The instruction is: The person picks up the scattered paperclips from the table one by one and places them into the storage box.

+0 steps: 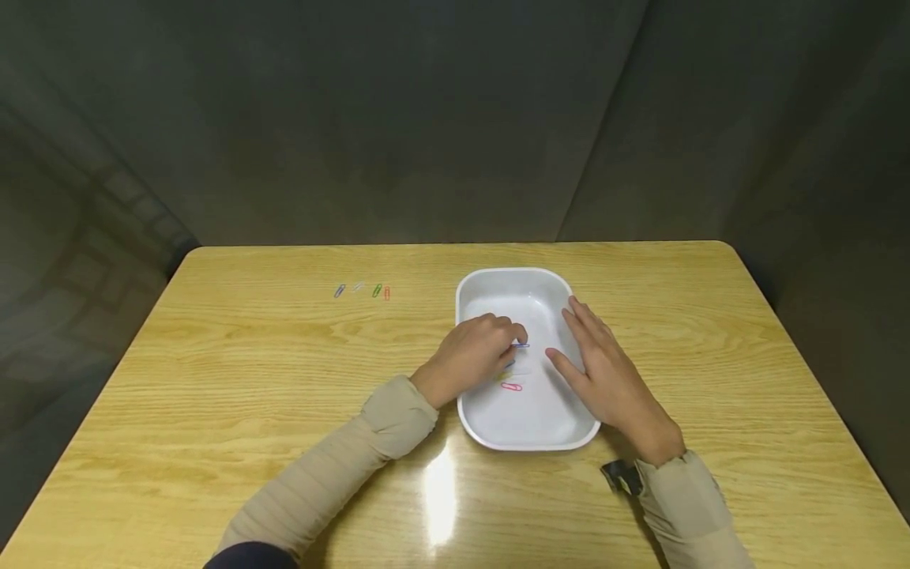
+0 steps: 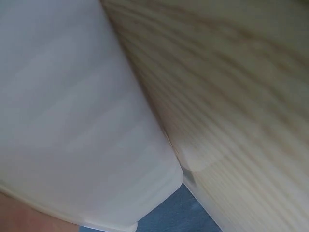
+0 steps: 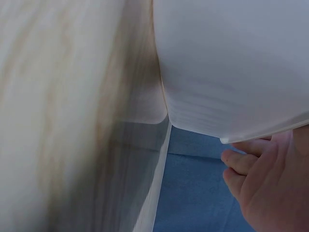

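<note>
A white tray point(image 1: 529, 431) stands on the table, and my left hand point(image 1: 472, 356) reaches over its left rim with curled fingers. Between finger and thumb it pinches a blue paper clip point(image 1: 522, 345). Just under the thumb, a second blue paper clip point(image 1: 509, 364) lies in the tray, near a pink paper clip point(image 1: 511, 387) and partly hidden pale and yellow ones. On the tray's right rim rests my right hand point(image 1: 604, 371), fingers extended and thumb over the inside. In the right wrist view, the fingers point(image 3: 239, 162) show beside the tray's outer wall.
On the wooden table point(image 1: 249, 379), left of the tray, lies a short row of paper clips: blue point(image 1: 340, 291), whitish point(image 1: 359, 287), green point(image 1: 377, 291) and red point(image 1: 387, 293). A dark strap point(image 1: 622, 477) hangs by the right sleeve. Dark curtains point(image 1: 426, 118) border the table.
</note>
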Tool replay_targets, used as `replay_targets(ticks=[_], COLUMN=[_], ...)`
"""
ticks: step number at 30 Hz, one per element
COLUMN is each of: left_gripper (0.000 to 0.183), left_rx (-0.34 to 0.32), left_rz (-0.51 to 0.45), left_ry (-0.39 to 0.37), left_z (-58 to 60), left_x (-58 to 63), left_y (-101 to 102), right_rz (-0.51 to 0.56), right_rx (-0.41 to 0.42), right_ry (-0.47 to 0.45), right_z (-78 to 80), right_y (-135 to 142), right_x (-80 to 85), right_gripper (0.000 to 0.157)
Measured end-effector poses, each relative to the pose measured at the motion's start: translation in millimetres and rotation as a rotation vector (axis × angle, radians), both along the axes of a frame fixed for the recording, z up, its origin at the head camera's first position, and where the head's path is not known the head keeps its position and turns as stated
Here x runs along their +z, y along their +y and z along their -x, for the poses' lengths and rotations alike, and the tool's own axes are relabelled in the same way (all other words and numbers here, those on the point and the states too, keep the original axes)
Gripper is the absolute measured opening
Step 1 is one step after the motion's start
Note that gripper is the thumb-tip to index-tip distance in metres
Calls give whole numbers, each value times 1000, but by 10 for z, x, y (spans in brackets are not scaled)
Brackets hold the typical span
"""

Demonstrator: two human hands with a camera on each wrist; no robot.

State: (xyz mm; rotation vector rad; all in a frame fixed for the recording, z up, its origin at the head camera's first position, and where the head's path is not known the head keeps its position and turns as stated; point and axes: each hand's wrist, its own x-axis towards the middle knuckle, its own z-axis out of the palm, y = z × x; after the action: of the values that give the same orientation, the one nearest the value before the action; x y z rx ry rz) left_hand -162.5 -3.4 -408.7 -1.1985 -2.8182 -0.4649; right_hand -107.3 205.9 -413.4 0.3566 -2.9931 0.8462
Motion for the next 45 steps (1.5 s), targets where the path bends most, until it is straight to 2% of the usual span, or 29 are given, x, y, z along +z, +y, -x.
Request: replay_targets(ticks=[17, 27, 34, 38, 41, 45], left_gripper=[19, 21, 20, 18, 17, 16], left_rx=[11, 11, 17, 3, -31, -61], left_rz=[13, -3, -72, -162, -240, -333], left_ry=[14, -15, -102, -124, -105, -44], left_z=[3, 2, 32, 40, 47, 67], left_x=[-15, 2, 23, 40, 31, 6], left_y=[11, 4, -9, -46, -92, -170], right_rz=[0, -5, -5, -9, -9, -10], right_rx=[-5, -4, -6, -6, -6, -4], right_ry=[-11, -8, -2, -7, -3, -2], right_z=[0, 2, 5, 11, 9, 4], right_y=[-3, -8, -5, -13, -15, -15], right_x=[15, 5, 0, -8, -10, -6], right_gripper=[74, 74, 73, 74, 73, 73])
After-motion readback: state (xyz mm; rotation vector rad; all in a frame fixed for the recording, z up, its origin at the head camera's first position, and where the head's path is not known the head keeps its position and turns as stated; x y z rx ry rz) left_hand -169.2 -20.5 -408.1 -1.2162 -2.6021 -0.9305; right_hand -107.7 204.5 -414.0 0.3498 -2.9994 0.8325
